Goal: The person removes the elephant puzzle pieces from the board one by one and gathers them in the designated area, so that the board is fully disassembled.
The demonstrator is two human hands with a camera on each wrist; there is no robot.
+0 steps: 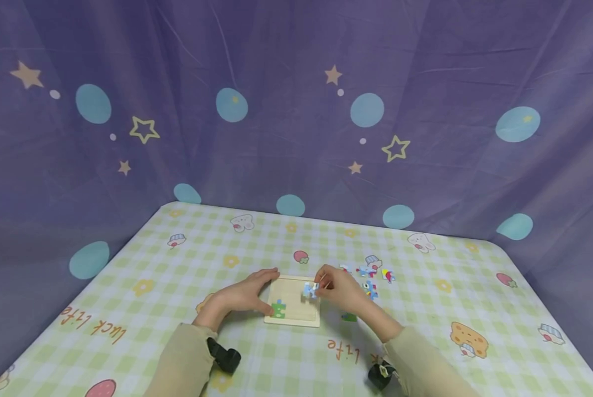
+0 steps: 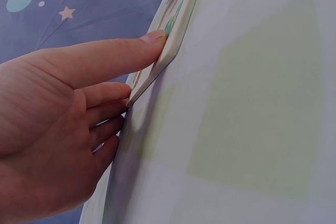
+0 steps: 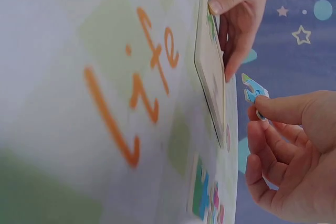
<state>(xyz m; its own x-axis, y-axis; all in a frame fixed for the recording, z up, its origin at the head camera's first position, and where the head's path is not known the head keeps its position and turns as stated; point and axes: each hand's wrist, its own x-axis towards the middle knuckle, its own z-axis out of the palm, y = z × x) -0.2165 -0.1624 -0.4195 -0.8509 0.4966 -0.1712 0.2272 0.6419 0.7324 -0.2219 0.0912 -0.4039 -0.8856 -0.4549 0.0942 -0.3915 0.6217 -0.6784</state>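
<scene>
A shallow wooden puzzle tray (image 1: 294,300) lies on the table, with a green jigsaw piece (image 1: 278,310) in its near left corner. My left hand (image 1: 241,296) spans the tray's left side. Its thumb (image 2: 149,45) presses on the tray by the green piece, and its fairly straight fingers touch the edge. Above the tray's right part, my right hand (image 1: 343,289) pinches a light-blue jigsaw piece (image 3: 253,88) between thumb and fingertips, clear of the tray. Part of that piece is hidden by the fingers.
Several loose jigsaw pieces lie right of the tray, among them a blue one (image 1: 370,290), a yellow-and-red one (image 1: 387,275) and a green one (image 1: 348,317) partly behind the right hand. A checked cloth (image 1: 177,286) covers the table. A purple curtain (image 1: 286,154) hangs behind.
</scene>
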